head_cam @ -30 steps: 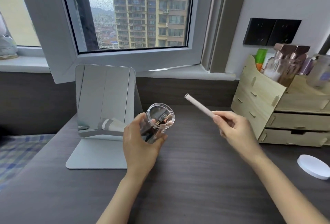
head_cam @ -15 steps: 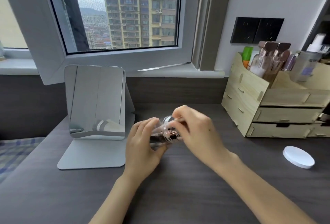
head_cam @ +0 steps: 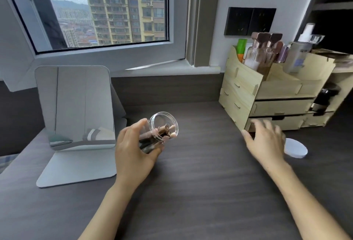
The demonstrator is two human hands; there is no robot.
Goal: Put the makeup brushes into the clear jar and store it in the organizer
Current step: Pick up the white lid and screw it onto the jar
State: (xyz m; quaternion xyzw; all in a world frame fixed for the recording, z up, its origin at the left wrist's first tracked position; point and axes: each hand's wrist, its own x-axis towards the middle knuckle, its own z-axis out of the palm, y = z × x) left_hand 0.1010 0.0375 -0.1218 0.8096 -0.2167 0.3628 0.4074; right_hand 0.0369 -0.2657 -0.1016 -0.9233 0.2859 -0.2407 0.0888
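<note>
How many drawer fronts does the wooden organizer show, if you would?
3: upper drawer, lower drawer partly behind the right hand, small drawer at far right; others may be hidden.

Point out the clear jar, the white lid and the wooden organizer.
clear jar [head_cam: 163, 125]: head view, on its glass rim.
white lid [head_cam: 296, 151]: head view, on its flat top.
wooden organizer [head_cam: 242, 87]: head view, on its left side panel.

One clear jar [head_cam: 161, 130], several makeup brushes [head_cam: 165, 131] inside it, exact number unclear. One wooden organizer [head_cam: 267, 94] right of the jar: three drawer fronts visible, several bottles [head_cam: 256, 54] on top. One white lid [head_cam: 295, 150] before the organizer. One standing mirror [head_cam: 76, 106] left of the jar. Two hands.
</note>
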